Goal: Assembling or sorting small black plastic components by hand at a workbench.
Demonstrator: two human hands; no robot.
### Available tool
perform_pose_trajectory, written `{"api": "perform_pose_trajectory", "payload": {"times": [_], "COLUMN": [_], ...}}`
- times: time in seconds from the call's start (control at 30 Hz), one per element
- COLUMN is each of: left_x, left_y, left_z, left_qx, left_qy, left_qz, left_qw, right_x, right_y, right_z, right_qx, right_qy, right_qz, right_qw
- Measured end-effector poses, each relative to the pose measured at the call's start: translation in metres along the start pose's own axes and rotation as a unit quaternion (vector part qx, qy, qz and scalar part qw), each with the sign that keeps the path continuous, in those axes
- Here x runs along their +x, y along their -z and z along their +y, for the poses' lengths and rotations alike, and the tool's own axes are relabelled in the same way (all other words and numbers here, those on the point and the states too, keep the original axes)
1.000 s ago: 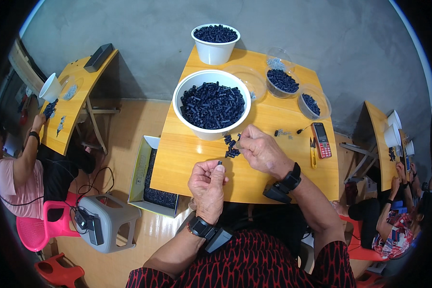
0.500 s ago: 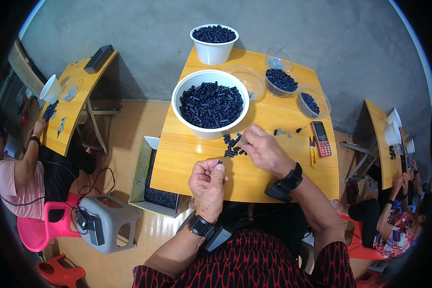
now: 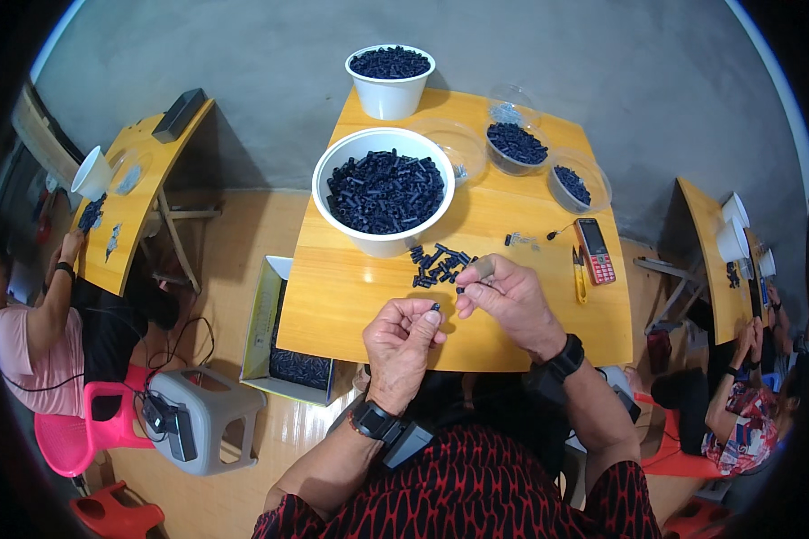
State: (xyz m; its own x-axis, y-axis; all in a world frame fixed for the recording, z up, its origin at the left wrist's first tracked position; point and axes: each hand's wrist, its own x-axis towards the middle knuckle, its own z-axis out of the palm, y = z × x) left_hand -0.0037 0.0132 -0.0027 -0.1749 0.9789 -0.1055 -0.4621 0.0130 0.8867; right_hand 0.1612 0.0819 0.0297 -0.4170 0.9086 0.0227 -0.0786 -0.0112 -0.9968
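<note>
My left hand (image 3: 401, 340) is closed near the table's front edge, with a small black plastic tube (image 3: 435, 307) sticking up between thumb and forefinger. Just to its right, my right hand (image 3: 505, 301) pinches a small dark piece (image 3: 461, 289), mostly covered by the fingertips. A tan cover (image 3: 484, 267) sits on one finger of that hand. Beyond both hands lies a loose pile of black plastic tubes (image 3: 439, 264). Behind the pile stands a large white tub (image 3: 382, 241) heaped with the same tubes.
A second full white tub (image 3: 390, 99) stands at the back. Clear bowls of black tubes (image 3: 516, 144) (image 3: 573, 184), small metal pins (image 3: 523, 241), yellow-handled snips (image 3: 580, 275) and a red phone (image 3: 595, 251) are rightward. An open box (image 3: 265, 337) is on the floor. People work at side tables.
My right hand has moved from the pile down toward my left hand and now pinches a small dark piece. The left hand has shifted slightly right, still gripping its tube.
</note>
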Motion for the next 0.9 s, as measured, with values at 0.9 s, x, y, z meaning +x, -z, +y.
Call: {"api": "perform_pose_trajectory", "payload": {"times": [0.9], "left_x": [-0.002], "left_y": [-0.002], "left_z": [-0.004], "left_qx": [0.023], "left_qy": [0.03], "left_qz": [-0.062], "left_qw": [0.997], "right_x": [-0.029], "right_y": [-0.01], "right_z": [0.015], "right_qx": [-0.1], "right_qy": [0.0], "right_qz": [0.012], "right_qw": [0.995]}}
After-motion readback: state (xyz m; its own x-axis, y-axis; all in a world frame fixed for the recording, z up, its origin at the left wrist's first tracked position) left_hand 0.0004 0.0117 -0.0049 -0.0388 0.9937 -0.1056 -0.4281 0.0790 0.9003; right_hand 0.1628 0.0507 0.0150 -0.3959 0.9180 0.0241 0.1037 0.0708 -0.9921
